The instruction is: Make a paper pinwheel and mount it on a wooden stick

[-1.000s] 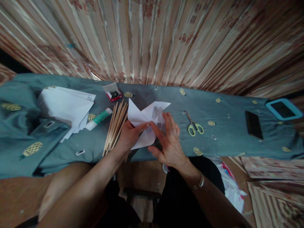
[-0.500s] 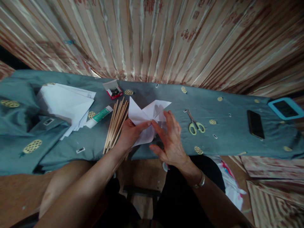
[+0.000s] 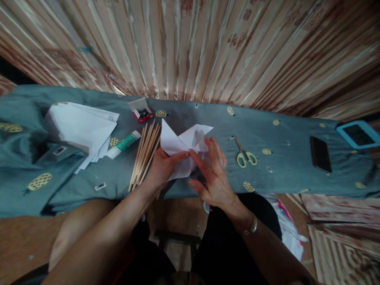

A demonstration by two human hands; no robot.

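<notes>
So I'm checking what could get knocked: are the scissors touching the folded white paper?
Apart. The head view shows bare teal cloth between the scissors and the folded white paper, with the right hand between them too.

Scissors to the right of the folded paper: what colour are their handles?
Pale yellow-green handles on the scissors, lying on the teal cloth; the head view shows them best.

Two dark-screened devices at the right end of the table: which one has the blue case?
The device at the far right edge has the blue case; the black phone lies bare, nearer the scissors.
</notes>
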